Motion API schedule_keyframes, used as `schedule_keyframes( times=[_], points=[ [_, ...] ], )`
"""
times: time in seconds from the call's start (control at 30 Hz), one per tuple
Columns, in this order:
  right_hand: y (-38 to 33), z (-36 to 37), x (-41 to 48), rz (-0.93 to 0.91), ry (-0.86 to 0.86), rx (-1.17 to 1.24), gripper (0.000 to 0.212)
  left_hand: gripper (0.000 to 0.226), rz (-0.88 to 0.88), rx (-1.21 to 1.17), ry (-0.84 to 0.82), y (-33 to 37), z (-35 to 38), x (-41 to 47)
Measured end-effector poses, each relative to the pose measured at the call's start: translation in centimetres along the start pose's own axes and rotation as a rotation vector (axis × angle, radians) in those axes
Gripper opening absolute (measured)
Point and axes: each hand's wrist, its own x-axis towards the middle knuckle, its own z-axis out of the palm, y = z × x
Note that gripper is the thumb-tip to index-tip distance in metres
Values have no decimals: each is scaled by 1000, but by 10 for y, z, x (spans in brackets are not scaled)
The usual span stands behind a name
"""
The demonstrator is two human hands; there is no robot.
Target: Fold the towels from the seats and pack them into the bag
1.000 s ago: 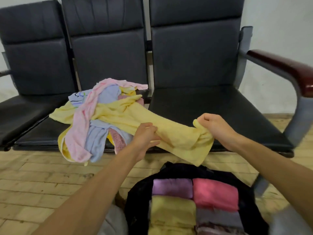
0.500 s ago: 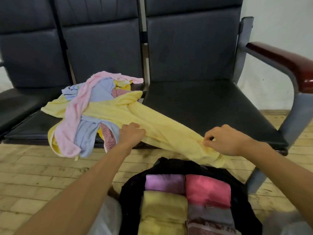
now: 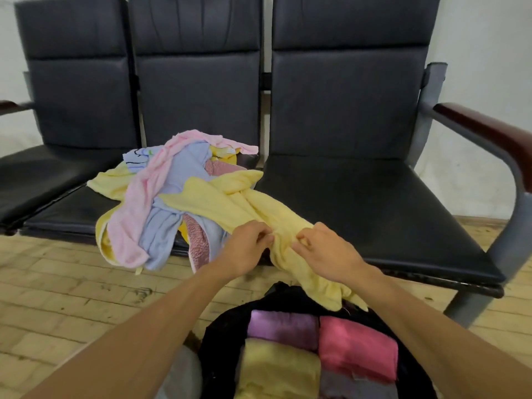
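Head view, looking down on a dark padded bench (image 3: 374, 203) of three joined seats. Heaped on the middle seat, spilling over its front edge: a pile of loose towels (image 3: 155, 203) in pink, pale blue, yellow and dusty rose. Stretched from that heap toward the right seat and down over the bench front: a yellow towel (image 3: 230, 200), bunched into a loose rope. Gripped at mid-length by the left hand (image 3: 247, 249), fingers curled into the cloth. Pinched just beside that by the right hand (image 3: 325, 254), thumb and fingertips closed on a fold, both hands close together near the bench's front edge. Hanging below the right wrist: the towel's free end, seemingly brushing the rim of a black bag (image 3: 218, 338), though contact hard to judge from here. Standing open on the wooden floor (image 3: 72, 298) before the bench, that bag, packed with a purple folded towel (image 3: 283, 326) back left, a pink folded towel (image 3: 357, 347) back right, a yellow folded towel (image 3: 279, 367) in front of the purple, a grey folded towel (image 3: 354, 384) in front of the pink. At far right, a reddish-brown armrest (image 3: 489, 133) on a grey frame
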Motion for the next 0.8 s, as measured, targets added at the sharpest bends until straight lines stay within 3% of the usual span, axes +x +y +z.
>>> schedule_keyframes(
  times=[0.23, 0.33, 0.47, 0.57, 0.7, 0.8],
  points=[
    [-5, 13, 5, -48, 142, -121, 28, 18, -31, -114, -42, 7, 1, -10],
    [-5, 6, 6, -23, 172, -122, 22, 20, -158, -201, -34, 2, -5, -9],
    [6, -11, 6, 161, 137, -108, 21, 26, -368, -393, 16, -5, -11, -6],
    [17, -13, 5, 169, 176, -29, 12, 27, -361, -239, 93, -16, -12, -4],
    [13, -6, 3, -83, 116, -10, 55, 29, -443, -45, 228, -31, -11, -5],
    [9, 2, 9, -47, 88, -38, 42, 47, -503, 18, 253, -31, -8, -7]
  ],
)
